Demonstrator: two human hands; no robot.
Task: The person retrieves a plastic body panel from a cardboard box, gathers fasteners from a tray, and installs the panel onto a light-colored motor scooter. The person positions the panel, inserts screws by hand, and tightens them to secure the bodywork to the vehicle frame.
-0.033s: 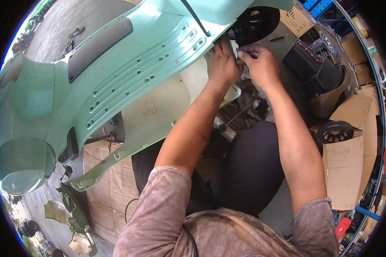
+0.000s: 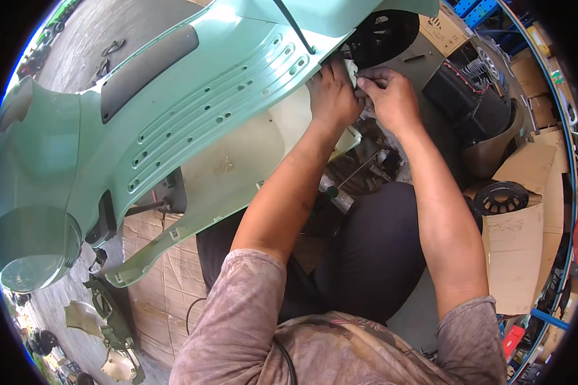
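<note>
A mint-green scooter body (image 2: 231,83) with a slotted footboard fills the upper left. Below its near edge lies a long, curved, pale green side panel (image 2: 241,163), its inner face showing. My left hand (image 2: 334,99) is at the panel's far end by the footboard edge, fingers bent and closed, their tips partly hidden in shadow. A small white piece (image 2: 351,72) sticks out between my hands; I cannot tell whether it belongs to the panel. My right hand (image 2: 395,99) pinches a tiny dark item against that piece, too small to name. Both thumbs are close together.
A black wheel (image 2: 382,38) is beyond my hands. At right stand a black box-shaped part (image 2: 465,102) and an open cardboard box (image 2: 514,256) beside a black disc (image 2: 501,197). Flat cardboard (image 2: 167,282) and dark green parts (image 2: 109,314) lie at lower left.
</note>
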